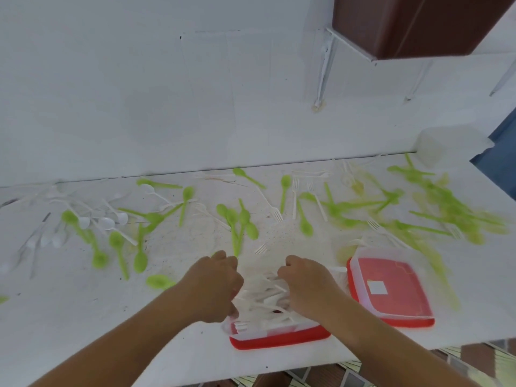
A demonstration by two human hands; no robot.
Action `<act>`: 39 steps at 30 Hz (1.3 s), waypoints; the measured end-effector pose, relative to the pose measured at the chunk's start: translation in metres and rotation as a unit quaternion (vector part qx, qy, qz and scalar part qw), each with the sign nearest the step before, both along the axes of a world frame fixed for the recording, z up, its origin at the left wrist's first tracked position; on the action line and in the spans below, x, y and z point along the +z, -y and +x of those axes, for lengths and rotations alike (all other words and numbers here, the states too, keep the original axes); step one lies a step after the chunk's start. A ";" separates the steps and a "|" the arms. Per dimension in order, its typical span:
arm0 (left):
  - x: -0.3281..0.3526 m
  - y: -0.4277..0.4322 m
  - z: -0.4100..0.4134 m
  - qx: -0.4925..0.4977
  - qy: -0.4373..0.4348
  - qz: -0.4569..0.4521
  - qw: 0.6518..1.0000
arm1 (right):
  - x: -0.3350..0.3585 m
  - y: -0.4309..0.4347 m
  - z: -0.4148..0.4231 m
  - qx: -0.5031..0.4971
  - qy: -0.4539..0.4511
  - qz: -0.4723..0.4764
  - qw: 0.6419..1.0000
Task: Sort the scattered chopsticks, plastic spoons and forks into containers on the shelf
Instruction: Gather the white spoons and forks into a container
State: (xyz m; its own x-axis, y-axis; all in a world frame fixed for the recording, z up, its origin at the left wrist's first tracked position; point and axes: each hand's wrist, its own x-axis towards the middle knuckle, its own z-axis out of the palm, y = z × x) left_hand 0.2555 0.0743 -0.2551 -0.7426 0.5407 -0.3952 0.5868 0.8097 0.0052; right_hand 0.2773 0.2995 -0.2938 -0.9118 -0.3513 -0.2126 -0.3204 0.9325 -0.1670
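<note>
Green plastic spoons (240,222) and white plastic forks (275,210) lie scattered across the white shelf (69,317). White spoons (106,222) cluster at the left. Near the front edge stands a clear container on a red lid (279,340), filled with white cutlery (262,300). My left hand (213,286) and my right hand (305,283) are both over this container, fingers curled into the white cutlery. What each hand grips is partly hidden. A second clear container with a red base (391,289) stands just to the right.
A translucent tub (444,145) stands at the back right against the wall. A brown cabinet (413,23) hangs above on white brackets. The shelf's front edge runs below the containers, with tiled floor (321,377) beyond it.
</note>
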 end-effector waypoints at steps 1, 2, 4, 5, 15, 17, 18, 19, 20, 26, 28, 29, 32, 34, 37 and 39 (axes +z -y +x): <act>-0.007 -0.004 0.000 -0.004 -0.028 -0.020 0.999 | -0.001 0.000 -0.002 0.001 -0.001 -0.009 1.000; -0.012 -0.006 -0.001 -0.002 -0.057 -0.024 0.998 | -0.001 0.000 -0.003 -0.001 0.003 -0.034 0.999; -0.015 -0.003 -0.003 0.013 -0.084 -0.003 0.996 | 0.002 -0.005 0.000 0.009 0.028 -0.083 0.996; -0.016 0.000 -0.003 0.023 -0.074 0.021 0.997 | 0.004 -0.009 0.001 0.027 0.041 -0.084 0.995; -0.008 0.009 0.006 0.033 0.021 0.176 0.984 | -0.016 -0.006 0.002 0.067 0.000 -0.213 0.975; -0.005 0.004 0.005 0.045 0.027 0.237 0.970 | -0.011 -0.016 0.006 0.026 -0.082 -0.240 0.967; -0.007 0.000 0.006 0.040 0.023 0.245 0.968 | -0.008 -0.024 0.007 -0.016 -0.130 -0.227 0.965; -0.010 -0.006 0.008 0.033 0.016 0.240 0.970 | -0.005 -0.034 0.006 -0.064 -0.160 -0.192 0.966; -0.015 -0.013 0.010 0.029 0.013 0.225 0.974 | -0.002 -0.043 0.005 -0.108 -0.167 -0.141 0.970; -0.038 -0.035 0.009 0.005 -0.055 0.086 0.995 | -0.017 -0.047 -0.003 -0.098 -0.155 0.009 0.983; -0.035 -0.029 0.007 0.033 -0.082 0.129 0.988 | -0.020 -0.042 -0.001 -0.080 -0.165 0.014 0.983; -0.034 -0.026 0.007 0.044 -0.089 0.167 0.981 | -0.021 -0.038 0.000 -0.069 -0.159 0.024 0.984; -0.027 -0.027 0.017 0.034 -0.045 0.180 0.982 | -0.020 -0.026 0.004 -0.053 -0.106 0.069 0.991; -0.031 -0.034 0.020 0.023 -0.018 0.099 0.995 | -0.019 -0.026 0.000 -0.065 -0.101 0.067 0.990; -0.040 -0.036 0.014 0.031 -0.042 0.072 0.996 | -0.010 -0.029 -0.002 -0.041 -0.097 -0.008 0.994; -0.049 -0.031 0.012 0.024 -0.076 0.104 0.991 | -0.006 -0.028 0.000 0.018 -0.052 -0.007 0.998</act>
